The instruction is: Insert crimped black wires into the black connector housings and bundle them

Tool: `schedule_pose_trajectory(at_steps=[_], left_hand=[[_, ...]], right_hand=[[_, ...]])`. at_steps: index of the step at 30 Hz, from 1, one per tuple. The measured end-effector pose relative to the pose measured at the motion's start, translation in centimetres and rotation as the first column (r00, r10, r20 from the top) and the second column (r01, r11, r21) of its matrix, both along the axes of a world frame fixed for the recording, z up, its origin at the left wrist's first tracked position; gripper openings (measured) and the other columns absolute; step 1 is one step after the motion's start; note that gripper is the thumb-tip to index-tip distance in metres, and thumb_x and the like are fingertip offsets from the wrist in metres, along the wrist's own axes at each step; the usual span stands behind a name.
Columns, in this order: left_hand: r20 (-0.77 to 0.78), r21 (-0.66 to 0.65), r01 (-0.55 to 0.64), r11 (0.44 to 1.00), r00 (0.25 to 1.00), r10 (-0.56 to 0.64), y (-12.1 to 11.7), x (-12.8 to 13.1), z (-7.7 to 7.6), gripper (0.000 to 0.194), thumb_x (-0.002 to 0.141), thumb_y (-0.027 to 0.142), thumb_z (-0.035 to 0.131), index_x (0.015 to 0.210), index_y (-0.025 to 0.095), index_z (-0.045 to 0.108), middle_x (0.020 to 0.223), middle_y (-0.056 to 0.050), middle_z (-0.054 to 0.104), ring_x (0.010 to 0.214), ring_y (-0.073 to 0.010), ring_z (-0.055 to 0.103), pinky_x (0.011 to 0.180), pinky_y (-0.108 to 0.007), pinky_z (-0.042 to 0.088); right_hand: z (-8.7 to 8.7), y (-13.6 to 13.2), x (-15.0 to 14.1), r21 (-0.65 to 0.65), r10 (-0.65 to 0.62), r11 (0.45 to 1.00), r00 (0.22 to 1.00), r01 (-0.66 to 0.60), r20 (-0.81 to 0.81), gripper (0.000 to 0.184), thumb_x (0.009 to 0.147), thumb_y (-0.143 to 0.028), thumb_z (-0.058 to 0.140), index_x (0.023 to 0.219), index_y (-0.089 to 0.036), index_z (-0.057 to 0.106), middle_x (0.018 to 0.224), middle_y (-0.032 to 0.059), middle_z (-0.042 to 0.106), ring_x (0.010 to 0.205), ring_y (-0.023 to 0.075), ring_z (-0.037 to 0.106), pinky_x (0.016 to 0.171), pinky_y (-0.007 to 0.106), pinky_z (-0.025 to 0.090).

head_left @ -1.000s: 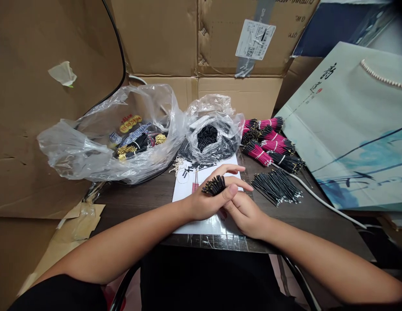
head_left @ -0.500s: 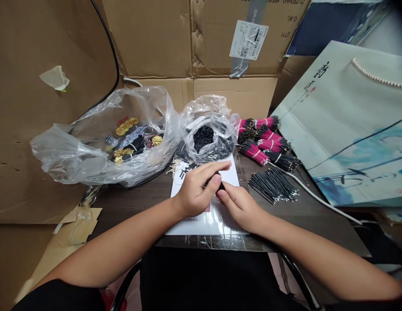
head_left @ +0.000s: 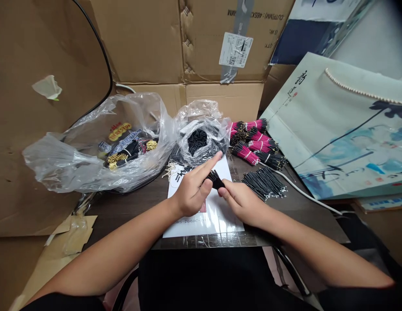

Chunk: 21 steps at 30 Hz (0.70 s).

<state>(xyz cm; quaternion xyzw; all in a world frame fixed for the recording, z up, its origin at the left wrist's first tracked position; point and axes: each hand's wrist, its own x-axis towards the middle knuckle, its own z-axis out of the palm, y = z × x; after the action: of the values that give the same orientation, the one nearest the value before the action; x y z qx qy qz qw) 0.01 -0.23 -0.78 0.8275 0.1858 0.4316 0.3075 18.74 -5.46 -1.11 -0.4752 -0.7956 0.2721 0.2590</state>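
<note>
Over the white sheet (head_left: 231, 220), my right hand (head_left: 244, 201) pinches a short bundle of black wires (head_left: 216, 179) between thumb and fingers. The bundle points up and left, toward my other palm. My left hand (head_left: 194, 188) is open at the bundle's far end, its fingers stretched out flat and its thumb apart. Whether that palm touches the wire ends I cannot tell. To the right of my hands lies a loose pile of black wires (head_left: 265, 183) with silvery tips. Behind them a clear plastic bag (head_left: 204, 160) stands open around many small black pieces (head_left: 198, 140).
At the back right are several tied bundles of pink and black wires (head_left: 259, 140). A big clear bag (head_left: 74, 151) holding gold-tipped bundles sits on the left. A white cable (head_left: 304, 188) crosses the table near a large paper bag (head_left: 337, 142). Cardboard (head_left: 149, 43) walls the back.
My left hand has opened away from the bundle, with its fingers tilting upward. More of the black wires now show in my right hand. The whole view has shifted slightly.
</note>
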Motion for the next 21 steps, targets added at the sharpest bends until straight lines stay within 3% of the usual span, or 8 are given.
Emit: schedule_pose_trajectory(at_steps=[2,5,7,9,11,13,16,21], left_hand=[[0.083,-0.04,0.022,0.999,0.996,-0.019,0.1,0.0,0.0,0.066,0.097,0.051,0.026,0.151,0.013,0.022,0.153,-0.014,0.029,0.14,-0.0278,0.031,0.116,-0.043,0.027],[0.109,-0.083,0.011,0.997,0.994,-0.002,0.2,0.0,-0.2,0.064,0.098,0.049,0.023,0.151,0.013,0.023,0.154,-0.013,0.026,0.142,-0.0272,0.027,0.118,-0.044,0.023],[0.054,-0.078,-0.013,0.997,0.998,0.017,0.2,0.0,-0.2,0.062,0.098,0.048,0.023,0.15,0.013,0.026,0.154,-0.011,0.027,0.142,-0.0263,0.027,0.119,-0.043,0.023],[-0.016,-0.064,-0.037,0.997,0.999,0.036,0.2,-0.1,-0.1,0.062,0.099,0.048,0.023,0.149,0.013,0.027,0.154,-0.01,0.027,0.142,-0.0253,0.027,0.119,-0.042,0.023],[-0.084,-0.052,-0.04,0.998,0.996,0.036,0.1,-0.1,-0.1,0.061,0.099,0.046,0.024,0.15,0.014,0.027,0.154,-0.008,0.026,0.142,-0.0245,0.027,0.119,-0.04,0.022],[-0.143,-0.043,-0.026,0.999,0.99,0.02,0.1,-0.1,-0.2,0.06,0.099,0.044,0.027,0.15,0.014,0.026,0.155,-0.008,0.024,0.142,-0.024,0.026,0.119,-0.039,0.022],[-0.197,-0.036,-0.017,0.999,0.98,0.01,0.2,0.0,-0.6,0.057,0.098,0.039,0.031,0.15,0.014,0.026,0.154,-0.008,0.026,0.142,-0.0226,0.027,0.119,-0.037,0.023],[-0.149,0.003,-0.034,0.999,0.988,0.034,0.3,-0.1,-0.8,0.052,0.098,0.035,0.032,0.147,0.016,0.033,0.152,-0.007,0.032,0.14,-0.0218,0.032,0.117,-0.038,0.028]], right_hand=[[0.8,-0.3,1.5,0.057,-0.08,0.996,0.987,0.072,0.142,0.029,0.099,-0.04,0.03,0.081,-0.02,0.041,0.07,0.0021,0.056,0.061,0.0152,0.051,0.059,0.027,0.033],[1.2,-1.2,4.8,0.14,-0.278,0.959,0.909,0.246,0.311,0.029,0.099,-0.04,0.029,0.078,-0.021,0.036,0.064,0.0006,0.053,0.054,0.0146,0.048,0.053,0.026,0.028],[0.8,-1.8,7.2,0.226,-0.43,0.903,0.781,0.365,0.453,0.028,0.099,-0.04,0.029,0.079,-0.021,0.036,0.058,0.0001,0.052,0.051,0.0155,0.048,0.051,0.027,0.022],[0.2,-2.1,9.3,0.342,-0.542,0.839,0.597,0.422,0.591,0.026,0.098,-0.037,0.03,0.081,-0.02,0.038,0.063,0.0035,0.057,0.052,0.0173,0.052,0.051,0.029,0.017],[-0.6,-2.3,10.5,0.414,-0.602,0.789,0.439,0.453,0.668,0.025,0.099,-0.034,0.03,0.084,-0.018,0.041,0.068,0.0059,0.06,0.055,0.019,0.056,0.051,0.03,0.014],[-1.3,-2.2,10.8,0.452,-0.62,0.768,0.35,0.453,0.702,0.026,0.099,-0.032,0.028,0.085,-0.017,0.042,0.071,0.0074,0.061,0.06,0.0203,0.06,0.05,0.03,0.013],[-1.9,-2.2,10.4,0.472,-0.618,0.769,0.308,0.432,0.724,0.027,0.099,-0.032,0.028,0.085,-0.016,0.044,0.074,0.0084,0.061,0.064,0.0204,0.062,0.05,0.029,0.013],[-2.1,-2.7,9.6,0.513,-0.633,0.763,0.294,0.392,0.716,0.031,0.099,-0.038,0.029,0.089,-0.015,0.047,0.077,0.008,0.06,0.065,0.0204,0.061,0.05,0.029,0.012]])
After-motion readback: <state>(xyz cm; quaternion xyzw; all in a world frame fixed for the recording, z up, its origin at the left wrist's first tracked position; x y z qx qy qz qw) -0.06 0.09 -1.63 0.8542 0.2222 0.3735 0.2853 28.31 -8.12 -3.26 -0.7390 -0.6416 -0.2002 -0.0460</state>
